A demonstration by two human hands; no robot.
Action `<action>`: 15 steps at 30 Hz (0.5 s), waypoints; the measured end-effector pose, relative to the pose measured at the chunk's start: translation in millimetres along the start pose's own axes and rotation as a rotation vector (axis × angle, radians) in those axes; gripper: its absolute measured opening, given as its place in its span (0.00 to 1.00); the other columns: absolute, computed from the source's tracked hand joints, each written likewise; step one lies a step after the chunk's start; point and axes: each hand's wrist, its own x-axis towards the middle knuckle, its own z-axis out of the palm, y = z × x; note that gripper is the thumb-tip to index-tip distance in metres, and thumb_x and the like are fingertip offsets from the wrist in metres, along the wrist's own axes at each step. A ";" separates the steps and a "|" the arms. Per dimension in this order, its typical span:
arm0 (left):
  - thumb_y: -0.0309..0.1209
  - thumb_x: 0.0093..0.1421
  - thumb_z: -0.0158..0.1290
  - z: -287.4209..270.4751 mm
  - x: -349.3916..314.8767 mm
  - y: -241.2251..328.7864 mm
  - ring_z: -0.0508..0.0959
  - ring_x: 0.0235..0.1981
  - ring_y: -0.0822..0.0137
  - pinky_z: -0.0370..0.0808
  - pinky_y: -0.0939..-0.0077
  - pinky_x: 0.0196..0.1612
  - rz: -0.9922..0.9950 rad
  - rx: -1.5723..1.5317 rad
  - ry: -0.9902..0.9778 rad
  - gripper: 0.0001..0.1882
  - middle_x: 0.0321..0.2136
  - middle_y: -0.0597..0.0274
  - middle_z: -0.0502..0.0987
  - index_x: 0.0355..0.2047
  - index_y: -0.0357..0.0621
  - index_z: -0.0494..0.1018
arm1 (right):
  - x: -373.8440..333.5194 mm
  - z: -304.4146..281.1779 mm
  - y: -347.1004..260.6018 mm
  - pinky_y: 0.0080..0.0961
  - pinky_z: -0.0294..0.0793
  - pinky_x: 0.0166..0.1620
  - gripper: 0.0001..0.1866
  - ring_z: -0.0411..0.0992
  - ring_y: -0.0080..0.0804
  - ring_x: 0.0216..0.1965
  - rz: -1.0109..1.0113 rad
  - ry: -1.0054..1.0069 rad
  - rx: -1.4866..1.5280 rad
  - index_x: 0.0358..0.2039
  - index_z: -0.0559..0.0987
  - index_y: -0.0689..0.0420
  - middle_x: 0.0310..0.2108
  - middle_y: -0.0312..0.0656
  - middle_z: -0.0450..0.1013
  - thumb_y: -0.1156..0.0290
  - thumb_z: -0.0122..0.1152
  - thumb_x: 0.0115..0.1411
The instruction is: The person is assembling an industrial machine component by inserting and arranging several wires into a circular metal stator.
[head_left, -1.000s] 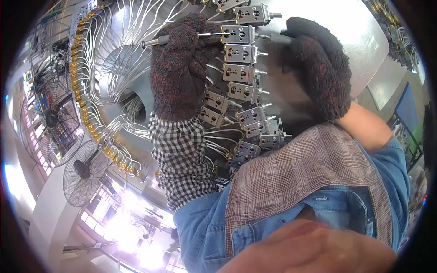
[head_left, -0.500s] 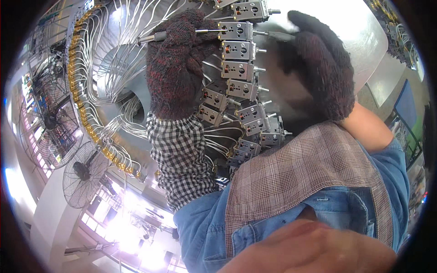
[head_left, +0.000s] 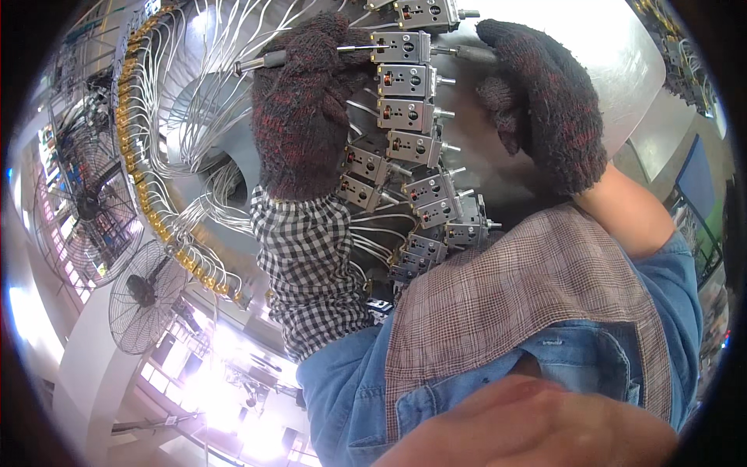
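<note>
My left hand (head_left: 299, 109), in a dark knitted glove, is closed around a slim screwdriver (head_left: 274, 60). Its thin blade reaches right, and the tip lies over the face of a small metal control box (head_left: 405, 48). To the right, my right hand (head_left: 548, 101), gloved alike, grips a dark-handled tool (head_left: 476, 54). That tool lines up with the shaft on the box's right side, its end meeting the shaft. Below stands a column of like boxes (head_left: 406, 115), each with a shaft pointing right. My gloves hide parts of both tools.
White wires (head_left: 226, 101) spread across a round metal table (head_left: 187, 117). Brass-coloured fittings (head_left: 134, 159) line its curved left edge. More boxes (head_left: 424, 247) hang near my apron. Two fans (head_left: 142, 289) stand at left, and another row of parts (head_left: 685, 66) lies at far right.
The right hand's fingers have shifted slightly left and now show sharply instead of blurred. The control box and its column have moved up a little; the left hand keeps its screwdriver in place.
</note>
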 end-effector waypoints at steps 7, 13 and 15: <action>0.33 0.61 0.47 3.1 -1.8 5.8 0.77 0.39 0.59 0.79 0.70 0.39 -0.017 -0.097 0.127 0.16 0.38 0.49 0.73 0.43 0.31 0.67 | 3.1 4.9 15.9 0.27 0.71 0.48 0.25 0.69 0.34 0.48 -0.334 0.082 -0.088 0.56 0.62 0.59 0.50 0.46 0.67 0.79 0.48 0.56; 0.34 0.59 0.48 -0.3 -3.7 5.2 0.76 0.40 0.57 0.78 0.67 0.41 -0.159 -0.461 0.172 0.19 0.40 0.47 0.71 0.45 0.31 0.65 | -0.2 11.6 -22.4 0.18 0.72 0.34 0.23 0.71 0.28 0.41 0.432 0.174 1.027 0.56 0.61 0.59 0.49 0.46 0.67 0.71 0.47 0.60; 0.34 0.60 0.48 0.2 -4.0 5.1 0.76 0.40 0.56 0.78 0.67 0.41 -0.159 -0.471 0.171 0.19 0.40 0.47 0.71 0.46 0.31 0.65 | -0.7 10.6 -21.6 0.15 0.72 0.28 0.23 0.73 0.26 0.37 0.403 0.273 1.032 0.56 0.61 0.59 0.48 0.45 0.67 0.68 0.48 0.60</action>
